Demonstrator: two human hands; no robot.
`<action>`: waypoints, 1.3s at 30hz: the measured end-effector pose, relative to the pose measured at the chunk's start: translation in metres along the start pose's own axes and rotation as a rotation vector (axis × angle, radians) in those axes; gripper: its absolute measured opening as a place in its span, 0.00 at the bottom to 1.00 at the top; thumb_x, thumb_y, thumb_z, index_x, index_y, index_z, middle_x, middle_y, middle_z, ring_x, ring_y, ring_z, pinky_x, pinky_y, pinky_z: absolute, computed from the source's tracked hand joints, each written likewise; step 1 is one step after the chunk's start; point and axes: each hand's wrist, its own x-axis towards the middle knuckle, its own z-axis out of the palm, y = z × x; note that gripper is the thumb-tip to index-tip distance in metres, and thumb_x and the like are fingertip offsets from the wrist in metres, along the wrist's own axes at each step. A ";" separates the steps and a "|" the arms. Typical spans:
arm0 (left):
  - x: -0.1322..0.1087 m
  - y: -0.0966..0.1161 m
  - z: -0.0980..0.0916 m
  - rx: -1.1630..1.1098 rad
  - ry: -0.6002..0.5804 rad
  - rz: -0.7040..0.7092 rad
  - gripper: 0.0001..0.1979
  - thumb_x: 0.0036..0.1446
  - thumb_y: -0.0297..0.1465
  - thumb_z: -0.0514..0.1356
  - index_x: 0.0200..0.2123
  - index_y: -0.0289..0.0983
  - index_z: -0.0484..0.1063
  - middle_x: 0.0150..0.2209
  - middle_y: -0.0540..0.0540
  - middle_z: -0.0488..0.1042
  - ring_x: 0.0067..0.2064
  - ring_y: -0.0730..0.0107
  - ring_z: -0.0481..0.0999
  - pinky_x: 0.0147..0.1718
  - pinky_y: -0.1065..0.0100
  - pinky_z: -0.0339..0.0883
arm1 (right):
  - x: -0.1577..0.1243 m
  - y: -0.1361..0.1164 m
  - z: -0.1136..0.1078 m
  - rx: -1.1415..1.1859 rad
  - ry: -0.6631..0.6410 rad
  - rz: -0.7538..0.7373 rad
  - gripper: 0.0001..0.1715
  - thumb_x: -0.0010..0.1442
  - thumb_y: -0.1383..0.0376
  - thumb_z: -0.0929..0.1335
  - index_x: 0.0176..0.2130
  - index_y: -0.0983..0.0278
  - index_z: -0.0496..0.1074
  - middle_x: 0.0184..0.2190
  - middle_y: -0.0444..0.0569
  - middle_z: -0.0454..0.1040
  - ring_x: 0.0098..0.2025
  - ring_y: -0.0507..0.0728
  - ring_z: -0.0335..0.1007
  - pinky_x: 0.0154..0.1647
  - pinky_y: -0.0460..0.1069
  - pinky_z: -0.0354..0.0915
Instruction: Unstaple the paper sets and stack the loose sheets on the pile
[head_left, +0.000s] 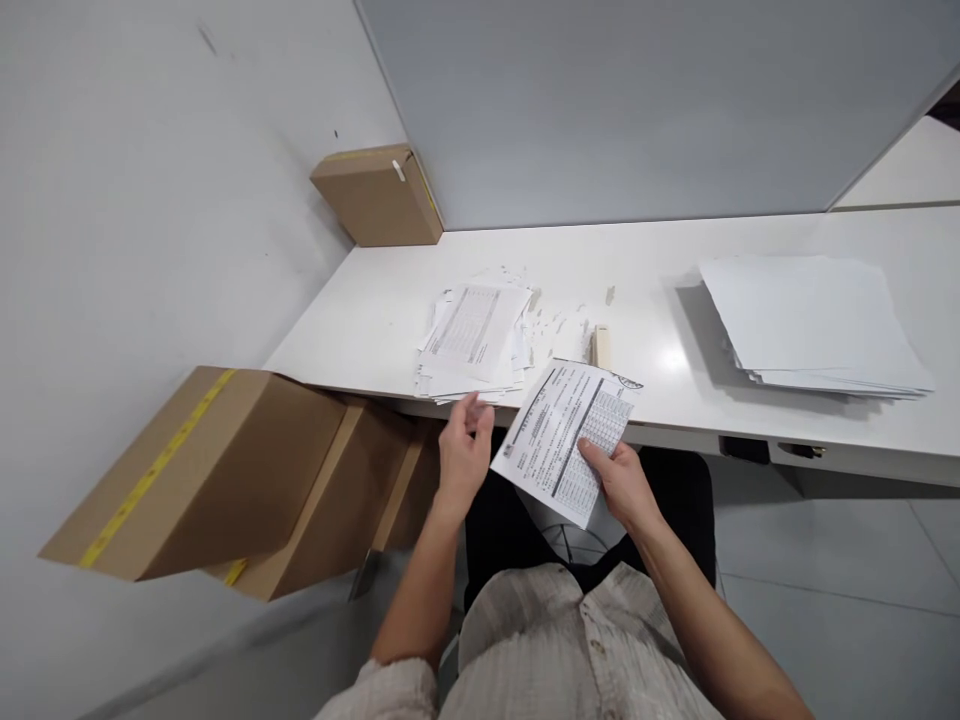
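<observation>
My right hand grips a printed sheet of paper by its right side, thumb on top and the other fingers hidden beneath. The sheet carries text, a table and a round stamp mark at its far corner, and it is tilted over my lap at the desk's front edge. Close to the near edge of a loose stack of printed papers, my left hand is open, fingers loosely bent and apart, with nothing visible in them. Just beyond the held sheet lies a small beige oblong object.
A thicker pile of white paper lies on the right of the white desk. One cardboard box stands in the back left corner. More boxes with yellow tape are stacked left of the desk. A grey partition rises behind.
</observation>
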 end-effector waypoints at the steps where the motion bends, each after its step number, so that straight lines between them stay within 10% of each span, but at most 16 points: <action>1: 0.012 0.000 -0.003 0.162 0.072 0.129 0.19 0.58 0.41 0.55 0.47 0.36 0.68 0.45 0.39 0.73 0.48 0.60 0.72 0.48 0.57 0.65 | -0.001 0.004 -0.003 -0.008 0.019 -0.002 0.20 0.48 0.57 0.73 0.40 0.64 0.74 0.42 0.52 0.78 0.43 0.62 0.74 0.48 0.57 0.67; 7: 0.077 -0.008 0.006 0.801 0.040 0.355 0.22 0.55 0.41 0.57 0.49 0.34 0.68 0.50 0.35 0.68 0.52 0.49 0.65 0.48 0.53 0.62 | -0.013 0.012 -0.008 0.020 0.044 -0.021 0.18 0.49 0.58 0.73 0.40 0.62 0.75 0.43 0.51 0.77 0.43 0.62 0.74 0.47 0.57 0.66; 16: 0.075 -0.014 0.004 0.937 -0.017 0.488 0.16 0.63 0.30 0.45 0.32 0.34 0.70 0.32 0.39 0.72 0.37 0.59 0.69 0.35 0.64 0.60 | -0.018 0.010 -0.012 -0.053 0.031 -0.044 0.20 0.51 0.54 0.71 0.41 0.63 0.74 0.42 0.51 0.77 0.42 0.62 0.74 0.45 0.56 0.67; 25: 0.061 0.029 -0.036 0.215 0.175 0.191 0.13 0.60 0.35 0.52 0.25 0.36 0.65 0.20 0.53 0.60 0.24 0.75 0.59 0.25 0.71 0.54 | -0.018 0.013 -0.009 -0.055 -0.013 -0.025 0.19 0.52 0.54 0.70 0.40 0.63 0.73 0.41 0.51 0.78 0.39 0.61 0.74 0.42 0.55 0.67; 31: 0.035 0.059 -0.051 -0.696 -0.071 -0.215 0.10 0.49 0.37 0.63 0.28 0.35 0.70 0.27 0.51 0.71 0.29 0.75 0.70 0.29 0.73 0.66 | -0.016 0.014 -0.005 0.010 0.013 0.045 0.19 0.52 0.54 0.70 0.41 0.62 0.73 0.40 0.51 0.78 0.39 0.61 0.74 0.39 0.54 0.68; 39: -0.026 0.001 -0.017 -0.791 -0.066 -0.549 0.13 0.43 0.36 0.67 0.24 0.34 0.67 0.22 0.53 0.69 0.24 0.78 0.68 0.23 0.77 0.64 | -0.015 0.015 -0.001 0.160 0.013 0.191 0.20 0.48 0.53 0.72 0.37 0.63 0.74 0.33 0.51 0.79 0.37 0.62 0.75 0.35 0.53 0.69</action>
